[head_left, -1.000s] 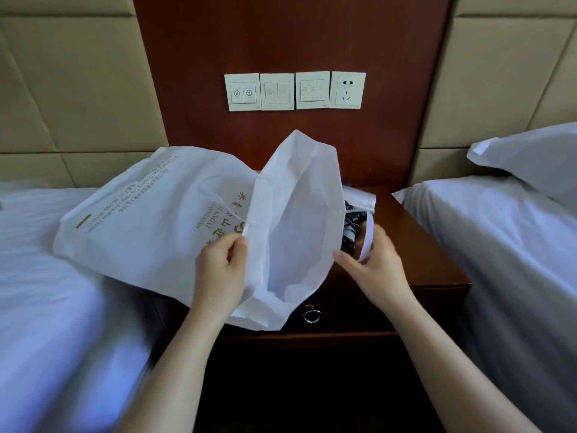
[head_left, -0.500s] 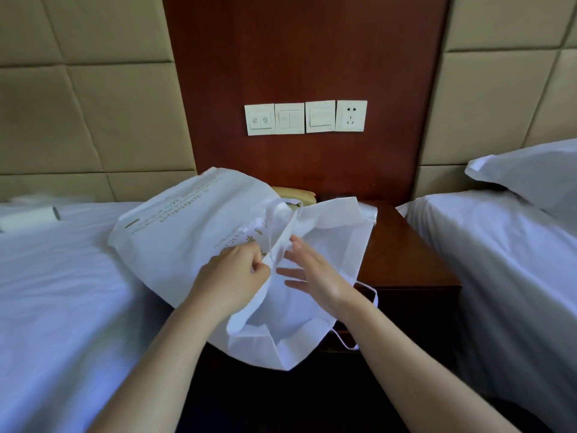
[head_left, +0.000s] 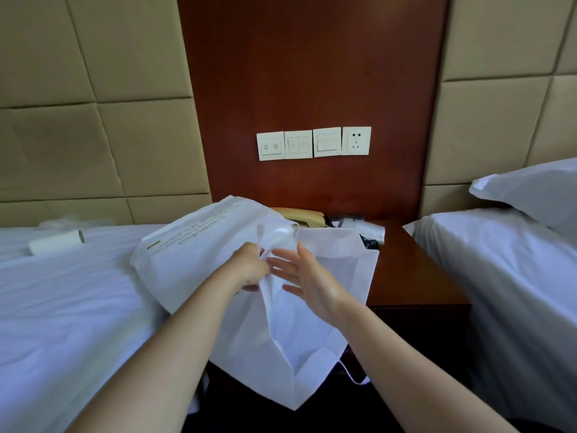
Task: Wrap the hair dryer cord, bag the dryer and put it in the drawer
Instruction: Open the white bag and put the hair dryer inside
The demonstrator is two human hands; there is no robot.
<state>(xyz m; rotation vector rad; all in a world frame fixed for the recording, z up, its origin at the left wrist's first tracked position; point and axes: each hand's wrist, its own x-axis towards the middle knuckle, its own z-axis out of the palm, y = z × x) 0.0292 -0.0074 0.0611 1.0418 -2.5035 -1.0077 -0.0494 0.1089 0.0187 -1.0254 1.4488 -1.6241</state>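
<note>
Both bare forearms reaching forward, converging at centre; left hand curling closed, fingers pinching white fabric; right hand hovering just beside it, palm facing left, fingers spread and extending loose

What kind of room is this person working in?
Most likely a hotel twin room: two white-sheeted beds flank a wooden nightstand with a beige desk telephone, below a switch and socket panel on a padded headboard wall.

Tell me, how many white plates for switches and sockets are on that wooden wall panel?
4, side by side in one row on the wooden panel: a two-knob plate far left, a double switch, a single switch, then the socket far right. None looks hidden.
</note>
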